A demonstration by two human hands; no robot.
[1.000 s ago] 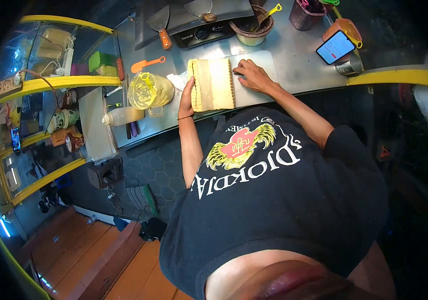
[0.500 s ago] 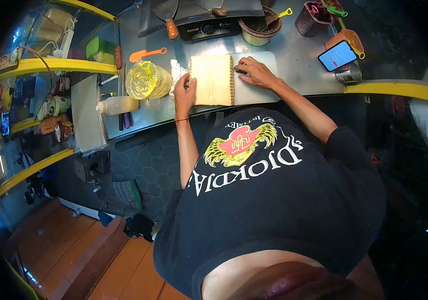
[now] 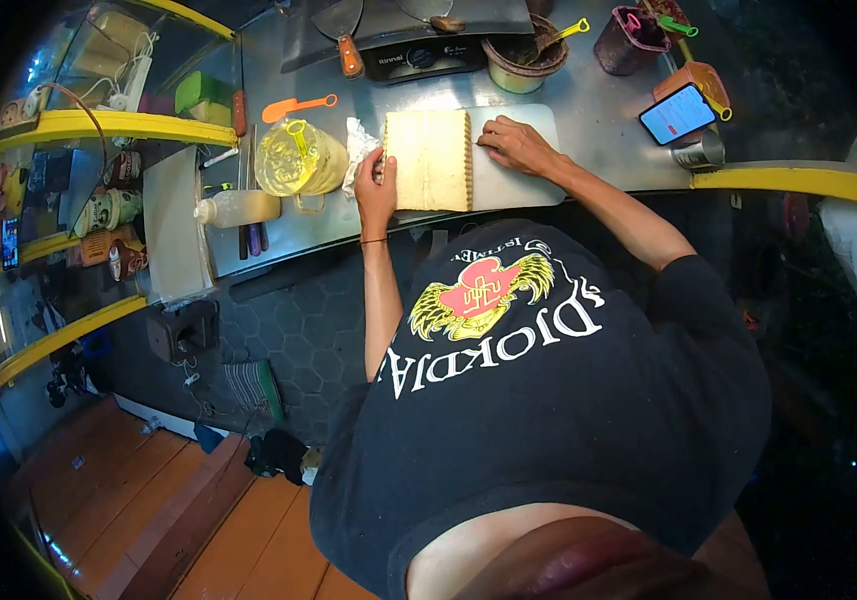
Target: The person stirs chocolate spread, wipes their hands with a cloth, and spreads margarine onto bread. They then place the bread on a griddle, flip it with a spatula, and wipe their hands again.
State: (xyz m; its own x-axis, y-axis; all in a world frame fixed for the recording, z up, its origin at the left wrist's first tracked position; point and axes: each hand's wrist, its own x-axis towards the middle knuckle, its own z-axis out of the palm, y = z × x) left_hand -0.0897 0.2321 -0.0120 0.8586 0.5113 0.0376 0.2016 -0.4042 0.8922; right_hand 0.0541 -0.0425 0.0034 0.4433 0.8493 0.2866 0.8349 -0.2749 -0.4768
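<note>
A pale rectangular bread slab (image 3: 428, 160) with a ridged brown right side rests upright in view on a white board (image 3: 533, 185). My left hand (image 3: 376, 190) is at its left edge, thumb and fingers closed against that edge. Just right of the slab, my right hand (image 3: 516, 146) has curled fingers round a small dark item, mostly hidden by the fingers. Crumpled white paper (image 3: 358, 145) lies beside my left hand.
Left of the paper are a tub of yellow spread (image 3: 298, 160), a bottle (image 3: 238, 208) and an orange spatula (image 3: 298, 106). A stove (image 3: 423, 60) and a dark-filled tub (image 3: 525, 65) stand behind. At right lie a phone (image 3: 678, 114) and a can (image 3: 698, 153).
The fingers of my right hand have drawn closer together, and the dark item shows less. My left hand stays at the slab's left edge. The whole view has shifted slightly.
</note>
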